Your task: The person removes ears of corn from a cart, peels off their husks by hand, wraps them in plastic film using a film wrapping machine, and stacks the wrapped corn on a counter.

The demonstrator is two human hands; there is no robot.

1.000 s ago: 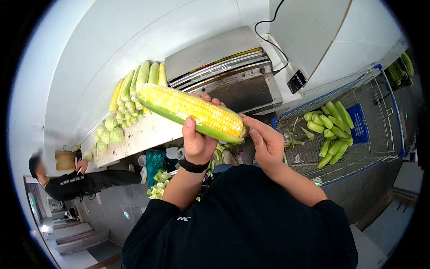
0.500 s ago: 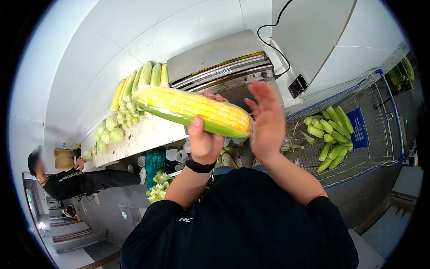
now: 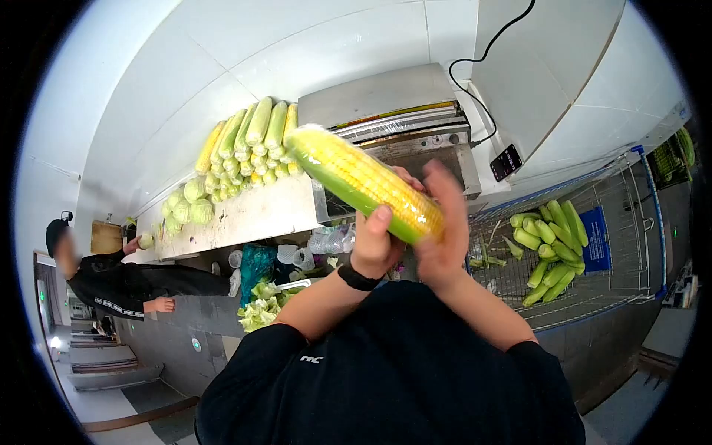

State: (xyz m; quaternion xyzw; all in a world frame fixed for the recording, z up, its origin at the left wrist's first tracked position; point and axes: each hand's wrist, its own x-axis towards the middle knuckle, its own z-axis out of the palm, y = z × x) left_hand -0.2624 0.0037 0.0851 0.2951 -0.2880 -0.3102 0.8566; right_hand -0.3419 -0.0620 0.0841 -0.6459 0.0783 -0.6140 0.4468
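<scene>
Since half a second ago, in the head view, the wrapped corn (image 3: 356,174) has tipped more, and the right hand (image 3: 443,251) has come in closer to its low end. The left hand (image 3: 374,245) is wrapped around the corn, in front of the metal machine (image 3: 382,93). I can't tell if the blurry right hand squeezes. Left of the machine sits a corn pile (image 3: 257,137); right of it, a phone (image 3: 506,163).

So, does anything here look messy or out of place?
Yes: loose leaf scraps lie scattered in the shopping cart, beside the heap of green cobs; they look like stray waste. The wrapped corn in the left hand shows no obvious damage.
</scene>
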